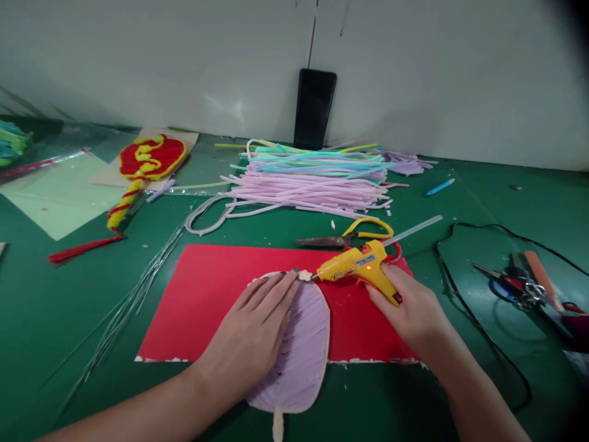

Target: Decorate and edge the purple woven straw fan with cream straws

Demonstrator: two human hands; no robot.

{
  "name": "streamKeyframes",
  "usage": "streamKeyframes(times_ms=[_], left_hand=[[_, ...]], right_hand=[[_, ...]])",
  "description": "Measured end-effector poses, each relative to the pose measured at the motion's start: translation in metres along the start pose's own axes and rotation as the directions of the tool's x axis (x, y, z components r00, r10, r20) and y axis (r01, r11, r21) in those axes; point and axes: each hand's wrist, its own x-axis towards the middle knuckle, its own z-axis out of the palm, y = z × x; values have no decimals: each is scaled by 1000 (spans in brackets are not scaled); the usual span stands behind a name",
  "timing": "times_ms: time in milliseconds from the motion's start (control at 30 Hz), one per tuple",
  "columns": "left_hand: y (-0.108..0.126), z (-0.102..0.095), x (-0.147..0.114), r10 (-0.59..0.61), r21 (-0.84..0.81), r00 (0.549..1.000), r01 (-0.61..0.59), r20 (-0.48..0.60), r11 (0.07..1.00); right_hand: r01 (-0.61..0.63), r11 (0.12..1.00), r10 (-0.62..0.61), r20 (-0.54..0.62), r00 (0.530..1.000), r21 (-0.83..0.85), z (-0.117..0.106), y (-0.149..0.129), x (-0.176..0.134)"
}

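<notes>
A fan-shaped piece covered in lilac strips, with a pale edge and a cream handle, lies partly on a red sheet. Stretched out flat across its upper left is my left hand, fingertips at the top rim, covering that part. Beside those fingertips sits a small white scalloped trim. My right hand is wrapped round the grip of a yellow glue gun, whose orange light is on. The gun's nozzle points left and meets or nearly meets the trim. A clear glue stick protrudes from its back.
Behind the gun lie scissors and a pile of pastel pipe cleaners. A phone leans on the wall. Thin wires and a red-yellow fan are left; a black cord and keys are right.
</notes>
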Motion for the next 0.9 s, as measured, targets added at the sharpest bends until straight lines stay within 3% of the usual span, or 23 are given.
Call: streamKeyframes(times_ms=[567, 900], left_hand=[[0, 0, 0, 0, -3, 1000, 0, 4, 1000], [-1, 2, -2, -13, -19, 1000, 13, 12, 1000]], right_hand=[[6, 1000, -6, -3, 1000, -23, 1, 3, -1], [142, 989, -146, -88, 985, -51, 4, 18, 0]])
